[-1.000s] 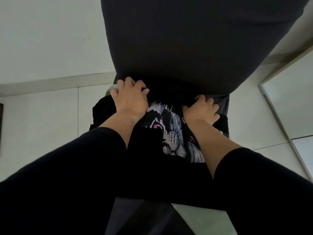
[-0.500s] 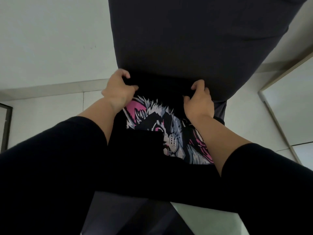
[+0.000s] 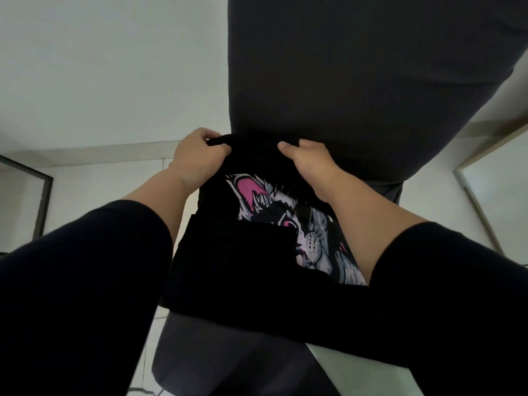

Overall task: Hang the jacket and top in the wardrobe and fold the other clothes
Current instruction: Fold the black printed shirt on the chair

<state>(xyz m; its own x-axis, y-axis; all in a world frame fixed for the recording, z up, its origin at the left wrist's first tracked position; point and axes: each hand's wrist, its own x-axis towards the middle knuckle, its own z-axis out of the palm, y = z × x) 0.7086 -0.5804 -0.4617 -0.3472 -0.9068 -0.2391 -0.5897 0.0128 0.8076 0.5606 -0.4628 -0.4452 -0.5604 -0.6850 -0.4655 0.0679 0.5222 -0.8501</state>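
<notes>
A black T-shirt (image 3: pixel 243 247) with a pink and grey animal print lies partly folded on a dark surface in front of me. My left hand (image 3: pixel 197 158) grips its far edge at the left, fingers curled over a fold of black cloth. My right hand (image 3: pixel 311 164) holds the same far edge at the right, thumb on top. Both hands hold that edge lifted a little. Black sleeves cover my forearms and hide the near part of the shirt.
A large dark grey cushion or mattress (image 3: pixel 357 81) rises behind the shirt. A white wall (image 3: pixel 100 67) and pale tiled floor lie to the left, with a dark frame (image 3: pixel 43 195) at the far left. A wood-edged white panel (image 3: pixel 491 178) stands at the right.
Both hands went from pressing flat on the shirt to gripping its far edge and pulling it up and away. More of the pink and grey print now shows.
</notes>
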